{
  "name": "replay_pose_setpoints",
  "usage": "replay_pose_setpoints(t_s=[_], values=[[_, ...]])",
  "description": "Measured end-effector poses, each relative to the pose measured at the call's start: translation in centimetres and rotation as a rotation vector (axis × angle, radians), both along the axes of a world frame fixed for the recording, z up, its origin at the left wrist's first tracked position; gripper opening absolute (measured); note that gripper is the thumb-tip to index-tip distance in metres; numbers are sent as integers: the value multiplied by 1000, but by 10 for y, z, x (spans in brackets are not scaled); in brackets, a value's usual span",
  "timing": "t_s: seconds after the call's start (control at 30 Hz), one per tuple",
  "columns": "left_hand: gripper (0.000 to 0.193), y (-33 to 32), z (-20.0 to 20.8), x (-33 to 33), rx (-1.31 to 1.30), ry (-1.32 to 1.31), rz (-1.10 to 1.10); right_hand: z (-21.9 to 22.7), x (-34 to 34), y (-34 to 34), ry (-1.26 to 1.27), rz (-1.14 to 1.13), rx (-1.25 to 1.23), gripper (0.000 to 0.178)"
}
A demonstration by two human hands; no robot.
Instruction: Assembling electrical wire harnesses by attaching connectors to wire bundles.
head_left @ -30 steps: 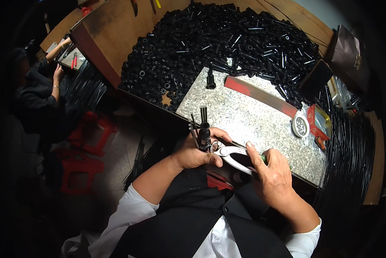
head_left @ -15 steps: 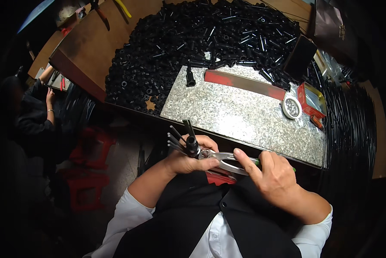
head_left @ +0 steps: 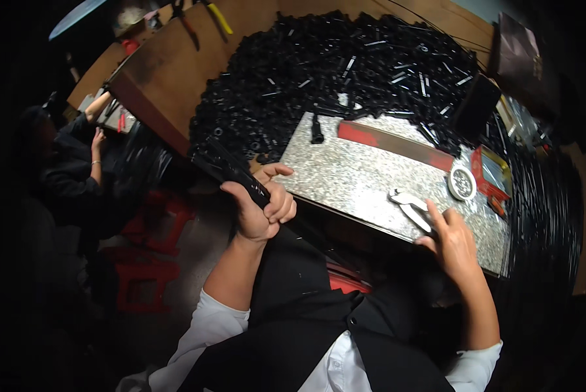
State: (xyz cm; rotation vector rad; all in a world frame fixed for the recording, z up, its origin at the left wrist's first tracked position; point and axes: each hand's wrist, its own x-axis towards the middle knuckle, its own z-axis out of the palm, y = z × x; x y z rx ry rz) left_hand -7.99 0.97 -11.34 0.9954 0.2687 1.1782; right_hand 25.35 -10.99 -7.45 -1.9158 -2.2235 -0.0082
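At the left, over the table's near edge, my left hand (head_left: 267,206) is closed around a black tubular part (head_left: 244,176) with thin black rods. It is held tilted, its upper end blurred against the dark pile. My right hand (head_left: 456,242) is at the right of the speckled tabletop (head_left: 345,163), its thumb and fingers around the handles of silver pliers (head_left: 410,208). The pliers' jaws point up and left, low over or resting on the stone surface; the handle ends are hidden under the hand. A single black fitting (head_left: 316,129) stands farther back on the tabletop.
A heap of black fittings (head_left: 345,65) covers the back. In front lie a red-and-grey bar (head_left: 394,145), a white dish (head_left: 462,182) of small metal bits and a red box (head_left: 482,166). Black rods (head_left: 541,215) hang at right. A co-worker (head_left: 71,157) sits left near red stools (head_left: 146,281).
The pliers have come away from the black part and moved right onto or just above the tabletop. My left hand has swung the part up and left. The whole view has shifted slightly.
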Motion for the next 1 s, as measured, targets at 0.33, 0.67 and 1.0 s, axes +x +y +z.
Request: replay_pose_setpoints(t_s=[0.33,0.67,1.0], values=[[69,-4,12,6,-495,-415,176,-75,-71,-70,1247,108,-603,27],[96,-93,-1,68,-347,-34,-746,108,-21,-31,1228,258,176,30],[86,-41,86,59,240,283,-46,-13,-93,17,706,464,-485,27]])
